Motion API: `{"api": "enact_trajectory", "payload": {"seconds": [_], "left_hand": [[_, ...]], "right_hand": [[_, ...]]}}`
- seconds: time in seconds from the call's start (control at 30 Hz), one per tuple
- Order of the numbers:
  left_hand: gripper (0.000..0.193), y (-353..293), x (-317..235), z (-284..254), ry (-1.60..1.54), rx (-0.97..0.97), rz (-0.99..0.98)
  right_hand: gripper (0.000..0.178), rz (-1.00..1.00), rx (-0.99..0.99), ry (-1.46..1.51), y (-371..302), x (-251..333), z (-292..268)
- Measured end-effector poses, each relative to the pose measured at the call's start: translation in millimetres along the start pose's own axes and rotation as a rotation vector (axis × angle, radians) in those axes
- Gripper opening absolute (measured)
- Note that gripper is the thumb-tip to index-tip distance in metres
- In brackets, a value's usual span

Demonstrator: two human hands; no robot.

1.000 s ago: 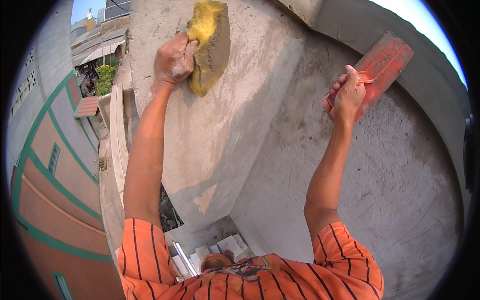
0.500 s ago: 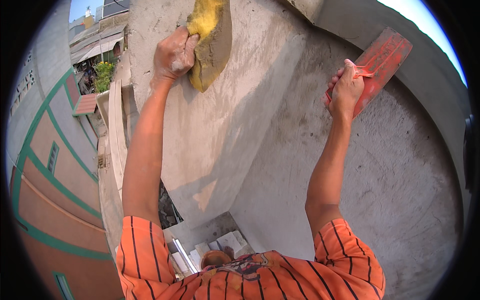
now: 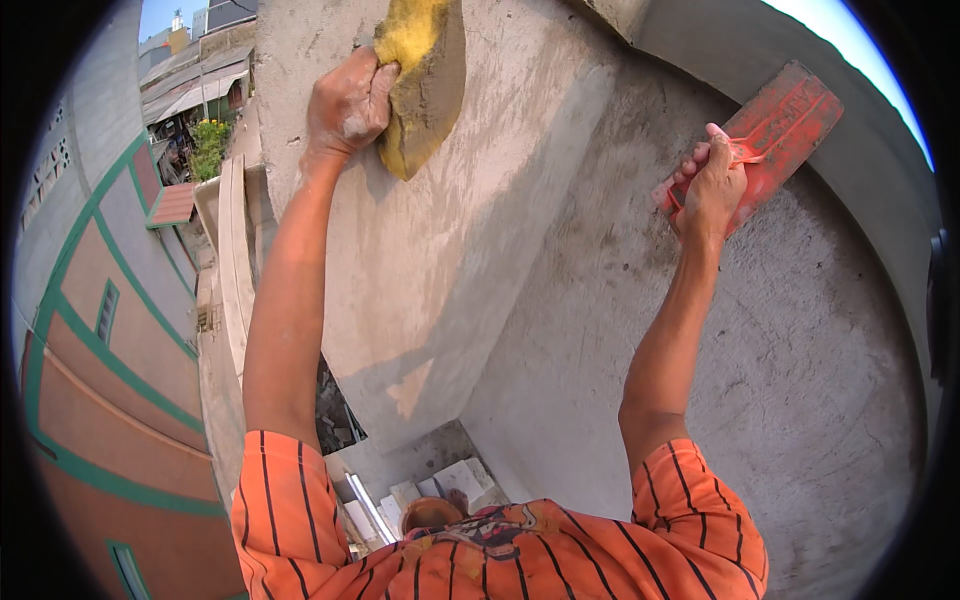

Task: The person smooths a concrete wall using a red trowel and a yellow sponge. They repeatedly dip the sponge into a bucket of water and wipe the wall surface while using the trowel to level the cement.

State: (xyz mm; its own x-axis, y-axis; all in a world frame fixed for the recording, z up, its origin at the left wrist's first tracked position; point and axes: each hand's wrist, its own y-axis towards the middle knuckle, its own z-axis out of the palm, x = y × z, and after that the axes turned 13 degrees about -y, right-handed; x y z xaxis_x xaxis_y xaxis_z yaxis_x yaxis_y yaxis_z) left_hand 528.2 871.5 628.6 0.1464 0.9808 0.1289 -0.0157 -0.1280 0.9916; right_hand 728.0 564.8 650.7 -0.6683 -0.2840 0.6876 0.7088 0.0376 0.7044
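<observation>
My left hand [image 3: 347, 105] is closed on the edge of a yellow, curved piece [image 3: 428, 85] smeared with grey mortar, up against the pale plastered wall [image 3: 420, 270]. Its exact kind is unclear, and its top runs out of the picture. On the right, my right hand [image 3: 708, 190] grips the handle of a red plastering float [image 3: 795, 110]. The float is tilted and held high by the right-hand wall [image 3: 770, 390], with grey smears on its face. Whether it touches the wall I cannot tell.
Walls meet in an inner corner between my arms. A grey concrete band [image 3: 700, 45] curves along the upper right. Below stand a brown round container [image 3: 430, 514] and pale slabs [image 3: 462, 480]. At left are a ledge [image 3: 233, 260] and a green-trimmed building [image 3: 140, 370].
My right hand and the red float have shifted slightly to the right, with the float's angle a little changed. My left hand and the yellow piece have hardly moved.
</observation>
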Motion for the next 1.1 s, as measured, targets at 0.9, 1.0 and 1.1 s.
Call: {"api": "enact_trajectory", "payload": {"seconds": [0.9, 1.0, 1.1], "left_hand": [[0.017, -1, 2, -1, 0.009, -0.016, 0.023], [0.017, -1, 2, -2, 0.023, -0.02, 0.034], [0.017, 0, 0, -2, -0.009, -0.028, 0.021]], "right_hand": [[0.024, 0.06, 0.065, -0.102, 10, -16, 34], [0.024, 0.07, 0.073, -0.035, 2, -6, 38], [0.024, 0.115, 0.203, -0.197, -8, -27, 54]]}}
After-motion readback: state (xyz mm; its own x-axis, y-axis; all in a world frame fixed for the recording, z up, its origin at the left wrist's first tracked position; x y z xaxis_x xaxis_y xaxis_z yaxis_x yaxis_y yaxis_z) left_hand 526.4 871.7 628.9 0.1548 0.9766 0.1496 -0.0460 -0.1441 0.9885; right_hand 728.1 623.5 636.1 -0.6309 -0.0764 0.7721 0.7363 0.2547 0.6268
